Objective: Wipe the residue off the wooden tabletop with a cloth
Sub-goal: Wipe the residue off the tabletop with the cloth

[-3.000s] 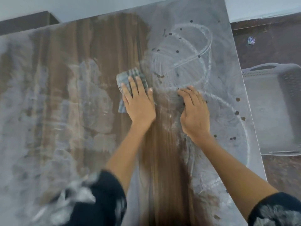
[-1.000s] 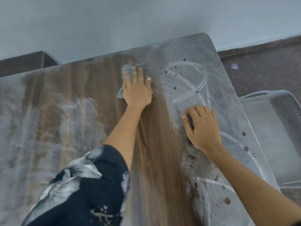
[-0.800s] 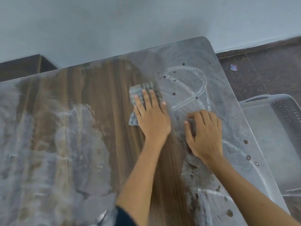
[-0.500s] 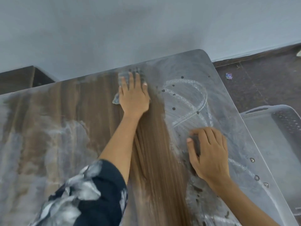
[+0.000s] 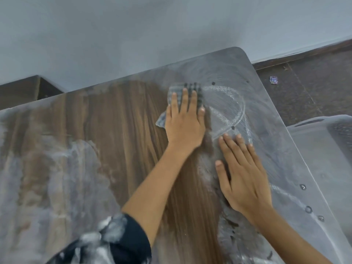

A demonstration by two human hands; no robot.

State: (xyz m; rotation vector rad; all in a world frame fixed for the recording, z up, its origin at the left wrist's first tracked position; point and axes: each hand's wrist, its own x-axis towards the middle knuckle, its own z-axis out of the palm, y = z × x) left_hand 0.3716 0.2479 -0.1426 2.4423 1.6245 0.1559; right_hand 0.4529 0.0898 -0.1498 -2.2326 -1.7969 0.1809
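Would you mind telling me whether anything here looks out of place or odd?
A small scrap of litter lies on the dark floor beyond the tabletop, whose right side remains coated in whitish residue.

Pale grey wall [image 5: 133,35] behind — dark tiled floor [image 5: 304,88], white plastic basket [image 5: 323,149] at right

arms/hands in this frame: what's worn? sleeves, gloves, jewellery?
Both hands are bare: no gloves, and no rings or watch show on the left hand or the right hand. The left forearm is uncovered up to a short dark navy sleeve with a blotchy white-grey print. The right forearm is bare to the frame edge, so its sleeve is out of view.
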